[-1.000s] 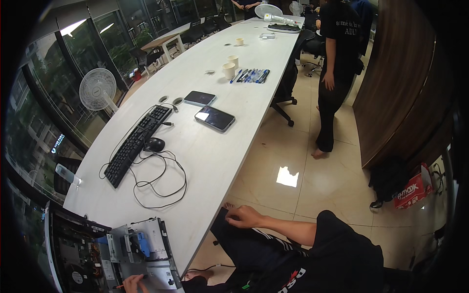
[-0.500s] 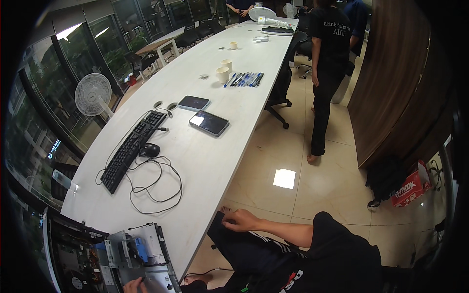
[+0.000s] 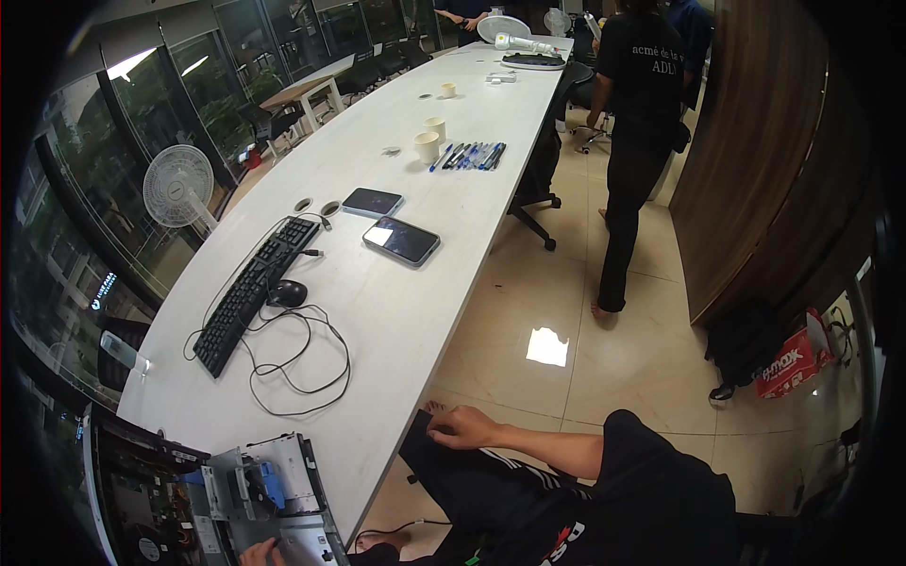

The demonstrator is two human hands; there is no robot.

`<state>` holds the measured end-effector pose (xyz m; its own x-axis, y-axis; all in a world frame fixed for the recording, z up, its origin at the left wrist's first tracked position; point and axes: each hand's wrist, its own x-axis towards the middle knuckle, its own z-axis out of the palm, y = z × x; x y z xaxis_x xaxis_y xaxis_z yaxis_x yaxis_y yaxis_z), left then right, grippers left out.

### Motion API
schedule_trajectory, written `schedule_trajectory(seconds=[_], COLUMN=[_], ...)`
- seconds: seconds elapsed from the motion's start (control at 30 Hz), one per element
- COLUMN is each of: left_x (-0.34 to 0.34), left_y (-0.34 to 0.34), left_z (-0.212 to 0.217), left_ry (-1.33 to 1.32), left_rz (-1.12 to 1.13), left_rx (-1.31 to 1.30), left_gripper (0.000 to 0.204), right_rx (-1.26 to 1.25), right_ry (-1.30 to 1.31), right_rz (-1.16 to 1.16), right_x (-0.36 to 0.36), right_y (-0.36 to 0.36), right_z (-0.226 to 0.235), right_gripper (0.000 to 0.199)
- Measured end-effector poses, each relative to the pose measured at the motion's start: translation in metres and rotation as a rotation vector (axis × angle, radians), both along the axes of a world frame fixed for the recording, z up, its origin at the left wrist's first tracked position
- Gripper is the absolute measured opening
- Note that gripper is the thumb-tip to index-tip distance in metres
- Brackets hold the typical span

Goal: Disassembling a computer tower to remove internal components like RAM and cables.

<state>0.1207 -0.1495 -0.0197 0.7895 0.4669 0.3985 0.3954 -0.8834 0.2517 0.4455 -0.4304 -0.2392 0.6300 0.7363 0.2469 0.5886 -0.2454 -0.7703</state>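
At the lower left lies an opened desktop computer case (image 3: 137, 491), its inner boards and fan showing. Beside it a metal drive bracket (image 3: 307, 472) with a blue plastic latch (image 3: 271, 484) sits at the table's near edge. My left hand (image 3: 262, 553) rests on the metal next to the bracket, its fingers loosely stretched; the rest of it is cut off by the lower edge. My right hand (image 3: 464, 427) lies on my knee, fingers loosely bent and holding nothing.
On the white table (image 3: 415, 311) are a black keyboard (image 3: 255, 297), a mouse (image 3: 287, 293) with looped cable, two phones (image 3: 402, 241), paper cups (image 3: 427, 146) and a row of pens (image 3: 469, 156). A fan (image 3: 178, 186) stands left. A person in black (image 3: 637, 141) walks at the right.
The person in black has taken a step, with legs and arm in a new position. My view has shifted very slightly; both my hands stay where they were.
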Motion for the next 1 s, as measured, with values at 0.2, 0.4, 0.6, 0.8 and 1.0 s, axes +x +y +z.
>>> schedule_trajectory(seconds=[0.2,0.4,0.6,0.8,1.0], left_x=[-0.001,0.004,0.003,0.004,0.004], left_y=[0.004,-0.001,0.000,0.000,0.006], left_z=[-0.004,-0.001,-0.005,-0.006,-0.012], left_ry=[0.005,-0.016,-0.016,-0.037,0.004], left_rz=[-0.020,-0.019,-0.014,0.005,-0.005], left_rx=[0.029,0.057,0.048,0.007,0.080], left_gripper=[0.015,0.013,0.013,0.013,0.012], right_rx=[0.022,0.000,-0.009,0.025,0.023], right_ry=[0.003,0.014,0.033,0.008,0.029], right_rz=[0.003,0.006,-0.007,-0.004,0.002], right_x=[0.000,0.001,0.000,0.001,0.002], right_y=[0.000,0.000,-0.001,0.000,-0.001], right_z=[-0.002,0.000,-0.001,-0.005,-0.004], right_gripper=[0.023,0.023,0.023,0.023,0.024])
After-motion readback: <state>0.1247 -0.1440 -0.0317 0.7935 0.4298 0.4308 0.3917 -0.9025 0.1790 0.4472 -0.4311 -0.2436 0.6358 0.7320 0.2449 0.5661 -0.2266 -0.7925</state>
